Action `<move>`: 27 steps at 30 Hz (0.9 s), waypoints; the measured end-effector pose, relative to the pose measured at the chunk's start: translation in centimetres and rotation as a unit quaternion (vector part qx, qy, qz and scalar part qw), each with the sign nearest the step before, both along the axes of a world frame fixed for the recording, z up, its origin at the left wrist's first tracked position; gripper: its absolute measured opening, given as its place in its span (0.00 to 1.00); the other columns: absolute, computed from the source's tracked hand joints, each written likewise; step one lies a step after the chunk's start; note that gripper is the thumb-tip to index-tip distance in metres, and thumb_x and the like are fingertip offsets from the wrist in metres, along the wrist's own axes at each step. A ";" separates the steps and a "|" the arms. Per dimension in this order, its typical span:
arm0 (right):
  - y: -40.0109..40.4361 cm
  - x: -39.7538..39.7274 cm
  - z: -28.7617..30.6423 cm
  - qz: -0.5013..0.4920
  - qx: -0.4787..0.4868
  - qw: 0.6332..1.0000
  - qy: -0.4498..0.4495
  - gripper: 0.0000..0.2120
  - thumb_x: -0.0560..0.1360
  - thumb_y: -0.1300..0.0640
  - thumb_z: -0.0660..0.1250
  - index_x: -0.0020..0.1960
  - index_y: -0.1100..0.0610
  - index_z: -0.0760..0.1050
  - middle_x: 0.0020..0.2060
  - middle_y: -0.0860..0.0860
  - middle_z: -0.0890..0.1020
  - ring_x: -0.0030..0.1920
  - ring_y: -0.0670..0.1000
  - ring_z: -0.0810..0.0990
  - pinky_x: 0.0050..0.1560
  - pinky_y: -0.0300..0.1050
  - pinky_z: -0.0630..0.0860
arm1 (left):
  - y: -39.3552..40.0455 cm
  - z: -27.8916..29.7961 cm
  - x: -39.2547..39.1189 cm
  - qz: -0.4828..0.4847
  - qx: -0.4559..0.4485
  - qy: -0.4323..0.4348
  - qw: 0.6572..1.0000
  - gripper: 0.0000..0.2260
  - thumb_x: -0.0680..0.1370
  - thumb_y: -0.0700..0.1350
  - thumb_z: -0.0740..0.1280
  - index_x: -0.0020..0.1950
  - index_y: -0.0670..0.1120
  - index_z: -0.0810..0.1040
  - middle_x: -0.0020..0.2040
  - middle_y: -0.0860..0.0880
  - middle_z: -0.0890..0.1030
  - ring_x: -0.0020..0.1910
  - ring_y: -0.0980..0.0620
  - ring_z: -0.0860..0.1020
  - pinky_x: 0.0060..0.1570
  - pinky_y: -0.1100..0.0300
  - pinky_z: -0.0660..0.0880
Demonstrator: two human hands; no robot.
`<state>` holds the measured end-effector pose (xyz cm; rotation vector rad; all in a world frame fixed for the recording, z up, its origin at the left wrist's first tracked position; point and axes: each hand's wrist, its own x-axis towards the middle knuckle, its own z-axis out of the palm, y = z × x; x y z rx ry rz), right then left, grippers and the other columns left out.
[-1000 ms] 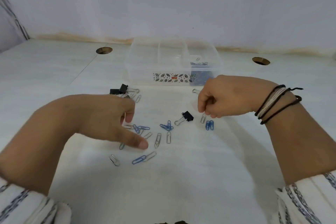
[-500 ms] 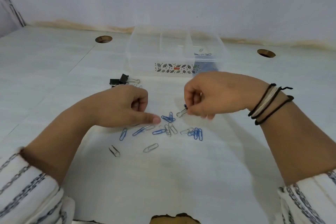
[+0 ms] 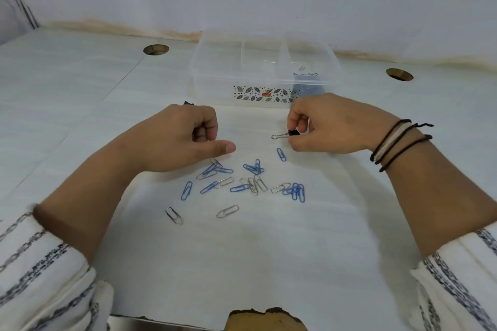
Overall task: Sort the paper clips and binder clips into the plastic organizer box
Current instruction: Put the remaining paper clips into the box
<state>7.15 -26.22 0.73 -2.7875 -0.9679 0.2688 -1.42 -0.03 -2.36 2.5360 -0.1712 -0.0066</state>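
A clear plastic organizer box (image 3: 215,72) with three compartments stands at the table's far middle; a few paper clips (image 3: 306,72) lie in its right compartment. My right hand (image 3: 330,126) pinches a small black binder clip (image 3: 291,133) just above the table, in front of the box. My left hand (image 3: 183,137) is curled into a loose fist with the thumb out, holding nothing I can see. Several blue and silver paper clips (image 3: 250,183) lie scattered between and below my hands. A dark binder clip (image 3: 188,103) peeks out behind my left hand.
The white table has two round cable holes, the left hole (image 3: 156,49) and the right hole (image 3: 399,74). A wall rises right behind the box. At the near edge the table has a chipped notch (image 3: 263,317).
My right hand has lifted the black binder clip off the table and raised it slightly. My left hand pulled back up and left from the paper clips, now covering the binder clips behind it.
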 end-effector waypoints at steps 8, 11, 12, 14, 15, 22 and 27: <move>0.8 -1.5 1.0 0.039 -0.013 0.999 -0.017 0.09 0.76 0.58 0.65 0.51 0.51 0.83 0.35 0.41 0.81 0.35 0.38 0.77 0.35 0.30 0.72 | 4.2 1.5 -1.0 -0.115 -0.012 0.190 0.975 0.28 0.53 0.65 0.85 0.48 0.63 0.79 0.42 0.57 0.82 0.37 0.57 0.78 0.40 0.58 0.76; 2.0 -2.6 0.5 0.065 -0.031 0.997 0.006 0.11 0.76 0.58 0.64 0.51 0.53 0.84 0.37 0.42 0.84 0.38 0.43 0.82 0.44 0.40 0.80 | 4.2 1.0 -1.1 -0.131 0.026 0.201 0.970 0.32 0.50 0.62 0.87 0.50 0.67 0.77 0.44 0.59 0.80 0.40 0.57 0.78 0.41 0.59 0.77; 2.4 -2.8 0.2 0.068 -0.021 0.997 0.017 0.11 0.76 0.58 0.64 0.52 0.52 0.84 0.37 0.41 0.84 0.38 0.42 0.82 0.44 0.38 0.80 | 3.8 1.0 -1.1 -0.122 0.025 0.196 0.973 0.31 0.52 0.60 0.87 0.50 0.66 0.78 0.44 0.58 0.80 0.38 0.58 0.77 0.40 0.62 0.76; 3.2 -3.4 -0.1 0.080 0.000 0.995 0.052 0.11 0.77 0.56 0.64 0.54 0.49 0.84 0.37 0.39 0.82 0.38 0.38 0.80 0.41 0.30 0.76 | 3.1 0.8 -0.9 -0.103 0.023 0.174 0.979 0.28 0.55 0.59 0.87 0.50 0.63 0.78 0.43 0.57 0.79 0.35 0.61 0.75 0.37 0.66 0.73; 3.5 -3.6 -0.2 0.088 0.006 0.994 0.068 0.11 0.77 0.56 0.64 0.56 0.48 0.83 0.38 0.39 0.82 0.40 0.38 0.81 0.43 0.31 0.76 | 2.7 0.6 -0.7 -0.091 0.022 0.162 0.982 0.27 0.56 0.59 0.86 0.50 0.61 0.79 0.43 0.57 0.79 0.35 0.62 0.75 0.37 0.66 0.72; 0.7 -3.4 2.3 0.000 -0.153 0.976 0.156 0.27 0.63 0.32 0.75 0.54 0.43 0.70 0.42 0.46 0.87 0.35 0.42 0.85 0.43 0.44 0.77 | 3.2 1.5 -1.4 -0.088 0.025 0.174 0.980 0.33 0.53 0.65 0.83 0.56 0.64 0.79 0.49 0.60 0.79 0.45 0.59 0.78 0.47 0.62 0.77; 1.9 -4.0 0.9 0.032 -0.154 0.970 0.186 0.30 0.62 0.41 0.82 0.55 0.47 0.68 0.43 0.50 0.88 0.33 0.42 0.86 0.39 0.42 0.74 | 4.9 -1.8 -3.0 -0.114 0.015 0.201 0.973 0.11 0.76 0.57 0.74 0.47 0.51 0.81 0.41 0.52 0.77 0.49 0.47 0.77 0.42 0.65 0.71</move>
